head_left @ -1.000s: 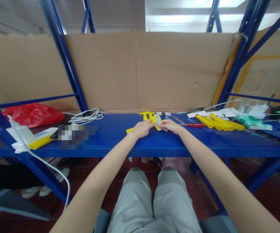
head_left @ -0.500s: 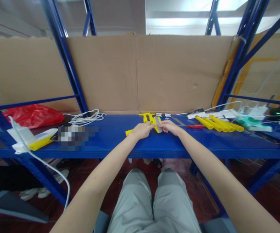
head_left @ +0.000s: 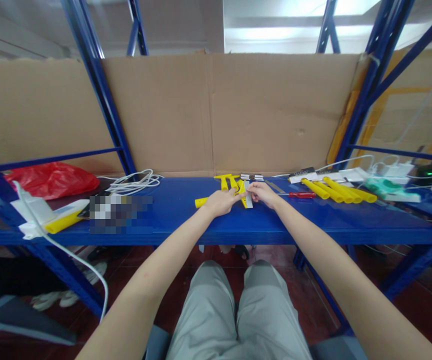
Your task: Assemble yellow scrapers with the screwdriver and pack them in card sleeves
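My left hand is closed around a yellow tool, whose handle end sticks out to the left under the palm. The tool's wide yellow head shows beyond my fingertips. A flat grey metal blade stands along the right side of that head. My right hand pinches the blade at its right edge. More yellow T-shaped parts lie just behind my left hand. Beside my right hand is a red screwdriver.
Several yellow handles lie at the right with white power strips and cables. A dark-and-white stack lies near the cardboard wall. At the left are a red bag, coiled white cable and another yellow handle.
The grey blade has turned more upright and sits slightly further right, at the side of the yellow head. My right fingers have shifted a little up the blade.
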A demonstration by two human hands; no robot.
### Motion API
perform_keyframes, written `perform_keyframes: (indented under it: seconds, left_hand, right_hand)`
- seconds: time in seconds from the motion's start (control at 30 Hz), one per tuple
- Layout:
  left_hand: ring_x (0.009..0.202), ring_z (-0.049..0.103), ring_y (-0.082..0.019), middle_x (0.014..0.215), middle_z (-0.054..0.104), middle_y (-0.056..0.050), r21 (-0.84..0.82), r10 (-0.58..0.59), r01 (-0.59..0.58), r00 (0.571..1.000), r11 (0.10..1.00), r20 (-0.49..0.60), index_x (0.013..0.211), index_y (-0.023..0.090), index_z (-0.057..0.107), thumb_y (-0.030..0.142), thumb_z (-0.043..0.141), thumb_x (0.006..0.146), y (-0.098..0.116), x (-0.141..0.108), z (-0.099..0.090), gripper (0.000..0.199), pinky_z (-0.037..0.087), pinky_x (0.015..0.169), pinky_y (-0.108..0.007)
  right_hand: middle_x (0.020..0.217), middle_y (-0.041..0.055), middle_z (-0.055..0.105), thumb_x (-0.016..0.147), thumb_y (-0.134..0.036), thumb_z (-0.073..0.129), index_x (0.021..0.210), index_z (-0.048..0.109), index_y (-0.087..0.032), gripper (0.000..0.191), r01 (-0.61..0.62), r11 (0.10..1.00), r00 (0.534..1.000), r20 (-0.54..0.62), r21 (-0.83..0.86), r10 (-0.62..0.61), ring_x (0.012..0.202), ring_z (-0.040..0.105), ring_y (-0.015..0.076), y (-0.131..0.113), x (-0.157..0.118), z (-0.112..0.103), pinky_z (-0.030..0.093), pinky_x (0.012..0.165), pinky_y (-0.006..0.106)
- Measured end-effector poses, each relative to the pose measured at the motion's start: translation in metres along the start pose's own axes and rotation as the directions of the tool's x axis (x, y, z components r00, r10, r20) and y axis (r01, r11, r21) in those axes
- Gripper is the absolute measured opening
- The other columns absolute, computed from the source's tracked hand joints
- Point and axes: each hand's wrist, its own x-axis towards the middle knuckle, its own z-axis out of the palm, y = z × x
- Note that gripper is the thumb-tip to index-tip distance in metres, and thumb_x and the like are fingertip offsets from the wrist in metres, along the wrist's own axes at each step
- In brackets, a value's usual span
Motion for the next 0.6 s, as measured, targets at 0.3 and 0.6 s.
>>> perform_keyframes:
  seconds: [0.3, 0.6]
  left_hand:
    - [0.096, 0.062, -0.022, 0.120, 0.053, -0.012, 0.017, 0.016, -0.016, 1.000, 1.000, -0.005, 0.145, 0.034, 0.025, 0.011, 0.033, 0.089, 0.0005, 0.0008, 0.0009, 0.061, 0.050, 0.075, -0.032]
    - [0.094, 0.062, -0.022, 0.116, 0.054, -0.011, 0.027, 0.046, -0.045, 0.999, 0.999, -0.016, 0.143, 0.033, 0.028, 0.012, 0.034, 0.089, 0.0012, 0.0017, 0.0010, 0.058, 0.050, 0.075, -0.034]
  right_hand:
    - [0.042, -0.0043, 0.045, 0.086, -0.018, 0.050, 0.061, 0.050, -0.017, 0.025, -0.069, 0.997, 0.995, -0.069, 0.038, 0.072, 0.035, 0.039, 0.0067, -0.0022, -0.0005, 0.0042, 0.028, 0.035, 0.018]
    - [0.053, -0.0015, 0.055, 0.089, -0.017, 0.044, 0.072, 0.055, -0.016, 0.021, -0.088, 0.990, 0.992, -0.078, 0.109, 0.097, 0.039, 0.044, 0.0077, -0.0027, 0.0017, 0.0046, 0.029, 0.037, 0.018]
